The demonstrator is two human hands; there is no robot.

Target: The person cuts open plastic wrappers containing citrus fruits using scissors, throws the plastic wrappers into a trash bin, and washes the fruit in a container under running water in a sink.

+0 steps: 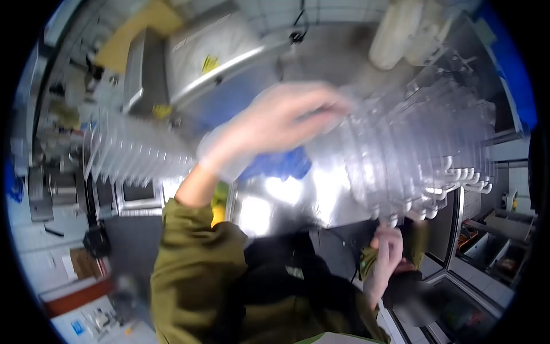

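My left hand [281, 117] reaches across the steel table [266, 215], blurred by motion. A translucent cuff shows at its wrist. Its fingertips point at the near left end of a long row of nested clear plastic containers [412, 137]; whether they touch it I cannot tell. White tips stick out along the front of this row. Below its front edge, my right hand [388, 249] is closed, fingers curled at one white-tipped container end. A crumpled blue item [281, 164], perhaps cloth or plastic, lies beneath my left forearm.
A second row of nested clear containers [134, 146] stands at the left. Behind are a steel unit [206, 51] with yellow labels and pale, large jugs [395, 37]. A dark round object [412, 298] is at lower right, beside a glass-fronted unit [458, 304].
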